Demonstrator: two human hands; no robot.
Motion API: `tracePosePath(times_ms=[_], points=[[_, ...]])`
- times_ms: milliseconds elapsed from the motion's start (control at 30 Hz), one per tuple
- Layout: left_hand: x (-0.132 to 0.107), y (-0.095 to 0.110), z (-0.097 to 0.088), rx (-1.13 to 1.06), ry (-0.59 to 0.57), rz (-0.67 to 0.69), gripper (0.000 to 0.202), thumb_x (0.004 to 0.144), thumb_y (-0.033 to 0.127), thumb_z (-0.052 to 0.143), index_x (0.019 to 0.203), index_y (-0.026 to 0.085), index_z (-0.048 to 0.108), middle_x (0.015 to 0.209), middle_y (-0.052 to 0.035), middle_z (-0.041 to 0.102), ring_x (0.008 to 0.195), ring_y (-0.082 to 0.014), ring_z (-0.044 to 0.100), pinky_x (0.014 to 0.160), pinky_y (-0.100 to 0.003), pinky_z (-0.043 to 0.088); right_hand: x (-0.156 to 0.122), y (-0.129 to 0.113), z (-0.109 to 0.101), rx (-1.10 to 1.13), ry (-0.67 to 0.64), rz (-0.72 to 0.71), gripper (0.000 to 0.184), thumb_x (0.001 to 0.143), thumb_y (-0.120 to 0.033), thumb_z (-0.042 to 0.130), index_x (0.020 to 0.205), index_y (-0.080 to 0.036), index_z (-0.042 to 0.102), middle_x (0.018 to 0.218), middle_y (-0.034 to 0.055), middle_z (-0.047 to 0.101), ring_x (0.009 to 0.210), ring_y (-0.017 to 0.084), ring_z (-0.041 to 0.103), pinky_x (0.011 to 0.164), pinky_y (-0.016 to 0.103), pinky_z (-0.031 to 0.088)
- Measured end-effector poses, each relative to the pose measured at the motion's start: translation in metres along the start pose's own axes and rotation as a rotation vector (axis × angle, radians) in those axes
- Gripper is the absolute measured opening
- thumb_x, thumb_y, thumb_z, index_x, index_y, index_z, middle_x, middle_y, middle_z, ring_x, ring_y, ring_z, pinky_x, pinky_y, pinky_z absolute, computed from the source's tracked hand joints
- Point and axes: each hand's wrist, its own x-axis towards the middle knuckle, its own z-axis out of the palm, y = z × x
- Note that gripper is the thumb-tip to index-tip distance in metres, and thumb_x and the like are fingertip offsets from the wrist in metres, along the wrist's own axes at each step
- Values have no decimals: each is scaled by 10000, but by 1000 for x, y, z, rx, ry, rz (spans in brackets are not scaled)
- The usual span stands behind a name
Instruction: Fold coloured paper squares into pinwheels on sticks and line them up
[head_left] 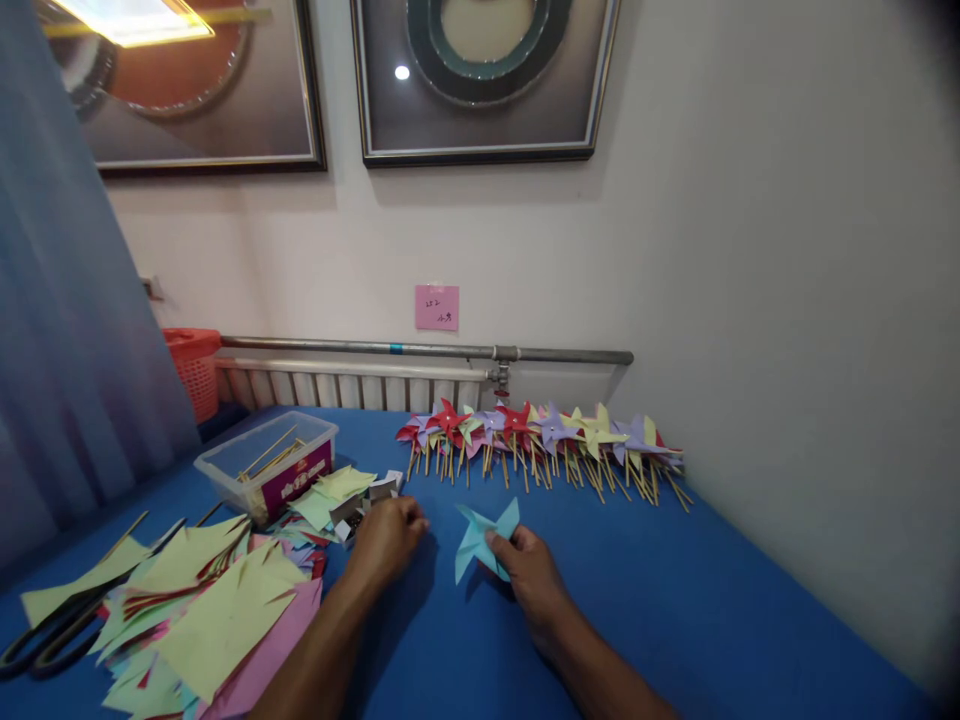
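A light blue paper pinwheel [480,540] is pinched at its centre by my right hand [529,575], thumb on top, over the blue cloth. No stick shows on it. My left hand [390,540] is closed, fingertips curled together, just right of some small open boxes [367,505]; whatever it may hold is too small to make out. Cut paper squares [232,610] in yellow, green, pink and red lie in a loose pile beside my left forearm. Beyond both hands, finished pinwheels on sticks [555,430] lie in a long row.
Black-handled scissors [56,640] lie at the left edge. A clear plastic tub [262,465] with thin sticks [274,455] stands behind the paper. A red basket [193,370], a radiator [352,385] and a metal pipe [337,347] are along the wall. A blue curtain [67,300] hangs left.
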Motion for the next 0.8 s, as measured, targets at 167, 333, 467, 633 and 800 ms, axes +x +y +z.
tracePosePath(times_ms=[167,333,467,633,800], points=[[-6,10,19,-171,-43,115,216,767,79,553,727,241,690,753,9,706,770,-169,637,698,-241,388,0,1,0,2,28,5,279,694,-433,771,763,-177,686,591,-18,627,530,143,512,535,257,390],[-2,10,20,-625,-50,45,81,752,190,587,745,207,666,606,42,577,572,-122,497,575,-225,353,6,5,-1,-25,40,-46,317,684,-460,769,797,-170,709,646,8,679,571,161,552,560,267,420],[-8,24,29,-846,-53,10,65,676,226,655,712,182,688,634,19,598,607,-126,526,611,-232,410,14,11,-3,-21,71,-79,382,652,-468,778,858,-152,720,714,36,720,622,183,596,602,287,465],[-20,44,44,-956,18,-1,31,616,180,711,637,166,729,1054,-109,721,1037,-245,651,949,-328,473,11,10,-1,5,50,-104,410,675,-454,775,943,-147,729,830,68,761,723,219,661,676,312,510],[-21,46,56,-942,16,3,53,627,202,700,651,172,737,1150,-113,700,1130,-275,627,971,-349,472,12,19,5,13,-12,-135,466,698,-475,779,1043,-164,741,992,101,783,927,274,711,804,348,535]])
